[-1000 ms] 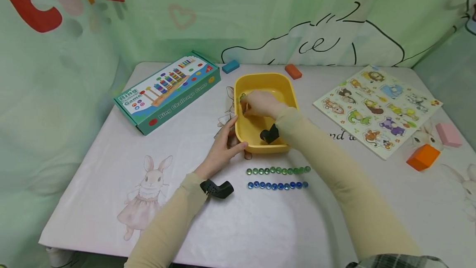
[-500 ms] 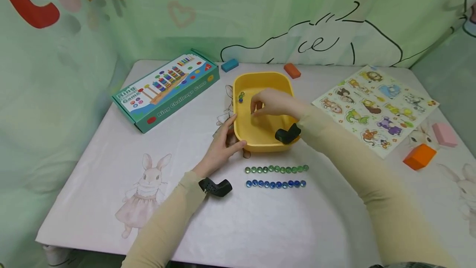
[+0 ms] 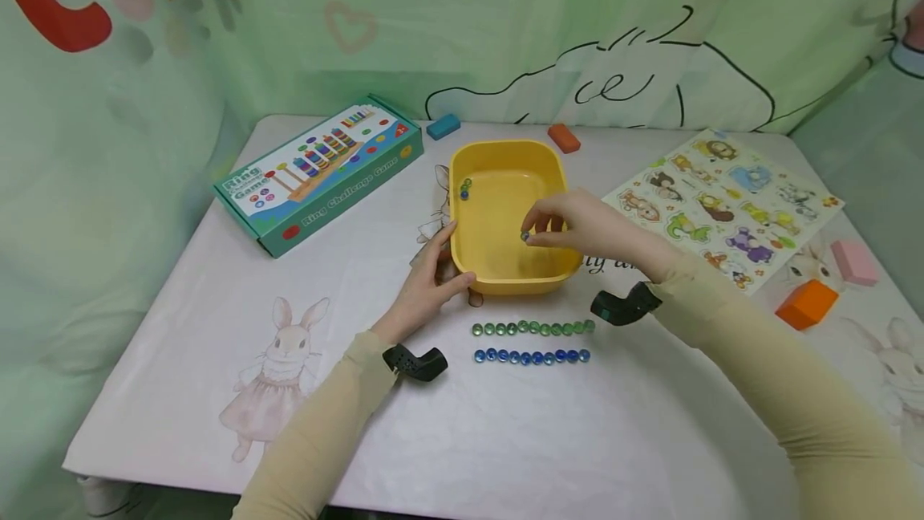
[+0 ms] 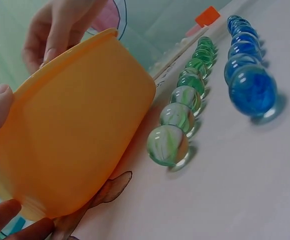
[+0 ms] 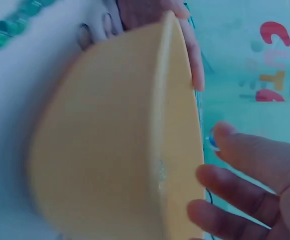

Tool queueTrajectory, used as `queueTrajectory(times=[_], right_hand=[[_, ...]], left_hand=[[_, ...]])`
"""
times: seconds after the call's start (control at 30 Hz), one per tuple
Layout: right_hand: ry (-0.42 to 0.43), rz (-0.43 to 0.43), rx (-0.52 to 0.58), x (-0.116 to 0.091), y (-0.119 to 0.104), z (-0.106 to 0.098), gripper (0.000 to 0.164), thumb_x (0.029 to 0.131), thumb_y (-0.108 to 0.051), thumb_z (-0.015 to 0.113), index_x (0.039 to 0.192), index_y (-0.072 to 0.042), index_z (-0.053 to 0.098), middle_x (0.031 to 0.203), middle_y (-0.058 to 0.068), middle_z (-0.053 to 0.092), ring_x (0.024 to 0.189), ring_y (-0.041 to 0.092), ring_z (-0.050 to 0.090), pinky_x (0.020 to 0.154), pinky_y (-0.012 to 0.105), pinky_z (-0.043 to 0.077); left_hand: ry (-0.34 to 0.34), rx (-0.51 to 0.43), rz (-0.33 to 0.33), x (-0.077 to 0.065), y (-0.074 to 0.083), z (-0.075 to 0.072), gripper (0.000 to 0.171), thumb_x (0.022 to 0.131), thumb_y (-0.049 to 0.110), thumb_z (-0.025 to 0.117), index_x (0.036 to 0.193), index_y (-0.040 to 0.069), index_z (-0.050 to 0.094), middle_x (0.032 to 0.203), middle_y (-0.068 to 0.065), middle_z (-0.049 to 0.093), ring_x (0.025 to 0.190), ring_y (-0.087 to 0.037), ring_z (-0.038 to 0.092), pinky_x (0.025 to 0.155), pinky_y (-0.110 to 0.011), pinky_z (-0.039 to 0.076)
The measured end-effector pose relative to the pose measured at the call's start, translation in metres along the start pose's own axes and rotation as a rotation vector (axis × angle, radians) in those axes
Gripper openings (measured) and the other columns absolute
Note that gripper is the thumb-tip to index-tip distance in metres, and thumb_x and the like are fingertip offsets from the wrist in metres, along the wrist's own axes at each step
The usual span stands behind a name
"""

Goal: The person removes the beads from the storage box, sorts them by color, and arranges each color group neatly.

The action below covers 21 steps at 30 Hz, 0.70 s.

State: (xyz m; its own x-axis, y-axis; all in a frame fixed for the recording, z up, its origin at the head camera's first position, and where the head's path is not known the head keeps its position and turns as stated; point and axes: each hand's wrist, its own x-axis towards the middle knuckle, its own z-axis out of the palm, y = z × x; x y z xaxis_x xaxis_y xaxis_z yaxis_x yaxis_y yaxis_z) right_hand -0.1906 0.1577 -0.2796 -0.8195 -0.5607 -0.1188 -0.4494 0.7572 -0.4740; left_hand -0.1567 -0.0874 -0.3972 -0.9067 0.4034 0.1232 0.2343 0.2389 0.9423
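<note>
In the head view, my right hand (image 3: 577,223) is over the right part of a yellow plastic tub (image 3: 516,286), pinching a blue marble (image 3: 524,236) between thumb and fingertips. The right wrist view shows the marble (image 5: 213,140) partly hidden by the thumb. My left hand (image 3: 422,291) grips the tub's near left corner, thumb at the rim and fingers along the outer wall. A few green and blue marbles (image 3: 465,189) lie inside against the tub's left wall. In front of the tub run a row of green marbles (image 3: 534,328) and a row of blue marbles (image 3: 532,357).
A green game box (image 3: 321,175) lies at the back left. Near the back edge are a blue block (image 3: 443,127) and a red-orange block (image 3: 564,138). An animal puzzle board (image 3: 725,203) lies on the right, with an orange block (image 3: 807,304) and a pink block (image 3: 855,262) beside it.
My right hand has drawn back from the tub's left wall toward its right side, carrying the blue marble. The left hand keeps its hold on the tub.
</note>
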Motion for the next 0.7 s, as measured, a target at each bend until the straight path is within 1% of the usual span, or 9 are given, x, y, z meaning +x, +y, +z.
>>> queueTrajectory(times=[0.13, 0.23, 0.37, 0.4, 0.43, 0.53, 0.6, 0.63, 0.7], right_hand=[[0.063, -0.017, 0.042, -0.021, 0.007, 0.009, 0.016, 0.086, -0.019, 0.066, 0.098, -0.008, 0.068, 0.083, 0.0, 0.065, 0.072, 0.015, 0.051, 0.064, 0.027, 0.044], [0.134, -0.051, 0.043, -0.035, 0.013, 0.018, 0.014, 0.084, -0.016, 0.068, 0.097, -0.009, 0.068, 0.08, -0.002, 0.062, 0.069, 0.013, 0.049, 0.06, 0.023, 0.043], [0.258, -0.11, 0.09, -0.052, 0.021, 0.026, 0.015, 0.081, -0.011, 0.07, 0.096, -0.01, 0.068, 0.081, -0.004, 0.061, 0.072, 0.007, 0.049, 0.062, 0.02, 0.044], [0.284, -0.117, 0.111, -0.057, 0.023, 0.027, 0.015, 0.081, -0.01, 0.07, 0.096, -0.011, 0.068, 0.083, -0.005, 0.061, 0.073, 0.006, 0.049, 0.063, 0.019, 0.044], [0.301, -0.117, 0.132, -0.061, 0.025, 0.029, 0.016, 0.081, -0.009, 0.07, 0.096, -0.011, 0.068, 0.084, -0.005, 0.061, 0.074, 0.005, 0.049, 0.064, 0.018, 0.044], [0.313, -0.121, 0.197, -0.074, 0.032, 0.033, 0.018, 0.08, -0.005, 0.07, 0.097, -0.012, 0.068, 0.083, -0.005, 0.061, 0.074, 0.003, 0.05, 0.064, 0.017, 0.045], [0.291, -0.11, 0.221, -0.083, 0.036, 0.037, 0.018, 0.08, -0.005, 0.07, 0.096, -0.013, 0.068, 0.083, -0.006, 0.061, 0.074, 0.003, 0.051, 0.064, 0.017, 0.045], [0.275, -0.107, 0.23, -0.087, 0.039, 0.04, 0.018, 0.08, -0.005, 0.069, 0.096, -0.013, 0.068, 0.083, -0.007, 0.061, 0.073, 0.003, 0.051, 0.064, 0.018, 0.045], [0.24, -0.1, 0.256, -0.097, 0.045, 0.046, 0.017, 0.08, -0.005, 0.069, 0.095, -0.015, 0.068, 0.08, -0.008, 0.061, 0.071, 0.004, 0.051, 0.062, 0.018, 0.044]], left_hand=[[-0.001, 0.002, 0.003, -0.001, 0.0, -0.001, 0.077, 0.089, 0.03, 0.062, 0.149, 0.022, 0.015, 0.141, -0.012, 0.037, 0.123, -0.024, 0.042, 0.106, -0.045, 0.029], [-0.002, -0.002, -0.004, -0.002, 0.0, -0.001, 0.078, 0.088, 0.031, 0.062, 0.149, 0.021, 0.015, 0.141, -0.011, 0.036, 0.123, -0.023, 0.042, 0.106, -0.045, 0.029], [-0.003, -0.01, -0.005, -0.003, -0.001, 0.0, 0.077, 0.089, 0.03, 0.062, 0.149, 0.022, 0.014, 0.141, -0.011, 0.036, 0.123, -0.023, 0.042, 0.106, -0.044, 0.029], [-0.007, -0.015, -0.012, -0.004, 0.004, 0.0, 0.077, 0.089, 0.028, 0.061, 0.149, 0.02, 0.014, 0.141, -0.013, 0.036, 0.123, -0.024, 0.042, 0.106, -0.045, 0.029], [-0.006, -0.014, -0.014, -0.004, 0.003, 0.0, 0.077, 0.089, 0.028, 0.061, 0.149, 0.02, 0.014, 0.14, -0.013, 0.037, 0.123, -0.024, 0.042, 0.106, -0.045, 0.029], [-0.009, -0.012, -0.016, -0.004, 0.004, 0.0, 0.077, 0.089, 0.028, 0.061, 0.149, 0.02, 0.014, 0.139, -0.013, 0.039, 0.123, -0.024, 0.042, 0.106, -0.045, 0.028], [-0.011, -0.019, -0.015, -0.003, 0.004, 0.0, 0.077, 0.089, 0.028, 0.061, 0.149, 0.02, 0.014, 0.136, -0.014, 0.042, 0.121, -0.024, 0.043, 0.104, -0.044, 0.029], [-0.006, -0.016, -0.006, -0.002, 0.0, 0.001, 0.077, 0.089, 0.03, 0.061, 0.149, 0.021, 0.014, 0.135, -0.013, 0.043, 0.12, -0.023, 0.044, 0.103, -0.043, 0.031], [-0.006, -0.028, 0.0, -0.001, 0.001, 0.001, 0.077, 0.089, 0.028, 0.062, 0.149, 0.021, 0.014, 0.134, -0.014, 0.045, 0.116, -0.022, 0.046, 0.101, -0.041, 0.033]])
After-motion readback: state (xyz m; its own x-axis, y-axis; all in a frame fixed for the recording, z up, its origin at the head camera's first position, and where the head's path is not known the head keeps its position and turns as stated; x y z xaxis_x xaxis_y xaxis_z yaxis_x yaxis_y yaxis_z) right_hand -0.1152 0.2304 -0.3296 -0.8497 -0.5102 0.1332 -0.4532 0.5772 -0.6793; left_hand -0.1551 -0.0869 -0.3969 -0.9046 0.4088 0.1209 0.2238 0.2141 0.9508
